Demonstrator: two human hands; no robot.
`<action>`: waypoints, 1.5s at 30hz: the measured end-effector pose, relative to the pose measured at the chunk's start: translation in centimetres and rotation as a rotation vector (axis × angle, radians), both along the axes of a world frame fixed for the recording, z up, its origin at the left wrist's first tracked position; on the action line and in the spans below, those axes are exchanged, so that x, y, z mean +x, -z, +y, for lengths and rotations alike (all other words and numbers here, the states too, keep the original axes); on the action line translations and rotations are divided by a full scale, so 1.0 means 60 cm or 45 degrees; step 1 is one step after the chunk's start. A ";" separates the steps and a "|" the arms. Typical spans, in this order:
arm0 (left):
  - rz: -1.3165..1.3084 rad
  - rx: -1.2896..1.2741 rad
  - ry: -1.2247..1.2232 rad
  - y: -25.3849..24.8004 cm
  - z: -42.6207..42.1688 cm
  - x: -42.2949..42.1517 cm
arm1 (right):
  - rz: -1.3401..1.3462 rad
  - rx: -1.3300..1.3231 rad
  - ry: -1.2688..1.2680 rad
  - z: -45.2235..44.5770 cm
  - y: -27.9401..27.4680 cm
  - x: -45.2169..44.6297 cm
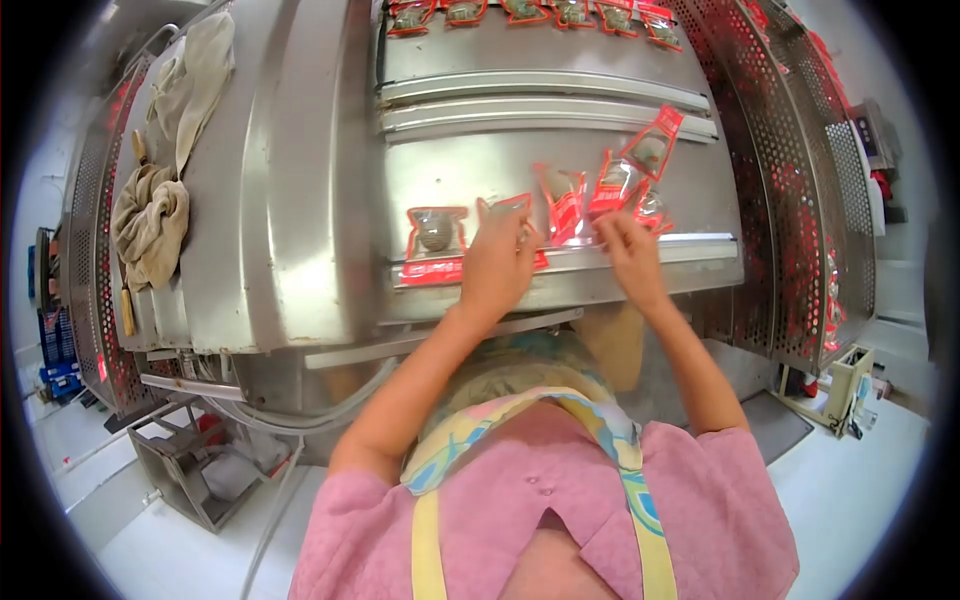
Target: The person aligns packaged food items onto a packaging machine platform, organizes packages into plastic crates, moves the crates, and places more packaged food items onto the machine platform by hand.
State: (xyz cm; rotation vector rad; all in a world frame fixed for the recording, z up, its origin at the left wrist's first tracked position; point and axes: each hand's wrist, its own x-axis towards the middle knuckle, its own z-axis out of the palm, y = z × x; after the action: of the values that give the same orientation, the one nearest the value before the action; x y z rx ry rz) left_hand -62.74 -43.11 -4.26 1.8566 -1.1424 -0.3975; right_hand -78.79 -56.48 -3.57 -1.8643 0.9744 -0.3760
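Note:
My left hand (500, 262) is closed over a clear plastic packet with red edges (505, 206), near the front bar of the steel work surface; its fingers partly hide the packet. To its left lies a similar packet (435, 238) with a round, grey-brown item inside. My right hand (630, 252) has its fingertips pinched at the lower end of a red-edged packet (613, 183). Another packet (563, 200) lies between the hands, somewhat blurred. Beyond the right hand, one more packet (652, 145) lies tilted, overlapping its neighbour.
Two metal bars (545, 103) cross the steel surface, with a row of packets (525, 12) behind them. Perforated metal bins (790, 190) holding red packets stand at the right. Bunched cloths (152, 225) lie on the steel cover (290, 180) at the left.

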 end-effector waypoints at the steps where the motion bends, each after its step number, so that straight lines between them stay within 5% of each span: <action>1: 0.102 0.022 -0.082 0.009 -0.029 -0.003 | -0.068 0.023 -0.024 -0.001 0.027 -0.013; 5: 0.283 0.737 -0.194 0.037 -0.141 0.002 | -0.103 -0.146 -0.155 -0.025 0.059 -0.033; 9: 0.606 0.674 -0.022 -0.035 -0.186 -0.022 | -0.065 -0.288 -0.181 -0.067 0.058 -0.051; 11: 0.795 0.695 -0.102 0.009 -0.183 -0.021 | 0.057 -0.317 -0.207 -0.093 0.047 -0.062; 17: 1.189 0.922 -0.109 0.018 -0.161 -0.019 | 0.147 0.358 -0.324 -0.151 0.071 -0.042; 20: 1.192 0.993 -0.091 0.002 -0.162 -0.018 | 0.228 0.432 -0.380 -0.158 0.078 -0.024; 24: 0.795 0.810 0.160 0.066 -0.151 0.008 | 0.068 0.885 -0.351 -0.172 0.075 -0.030; 29: -0.369 1.022 0.276 0.002 -0.163 0.003 | 0.204 0.015 -0.259 -0.132 0.099 -0.021; 34: -0.585 1.032 0.285 0.035 -0.149 0.001 | 0.161 -0.264 -0.173 -0.109 0.114 -0.020; 42: -0.271 0.925 0.486 -0.013 -0.146 0.011 | 0.168 0.209 -0.340 -0.132 0.087 -0.040; 45: -0.210 0.903 0.254 0.021 -0.145 0.008 | 0.218 0.320 -0.263 -0.135 0.093 -0.033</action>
State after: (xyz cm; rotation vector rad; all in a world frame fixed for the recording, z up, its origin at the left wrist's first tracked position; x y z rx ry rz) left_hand -62.25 -51.78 -5.49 2.4187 -1.4229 -0.8620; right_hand -80.76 -64.55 -9.14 -1.7646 0.8862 0.0309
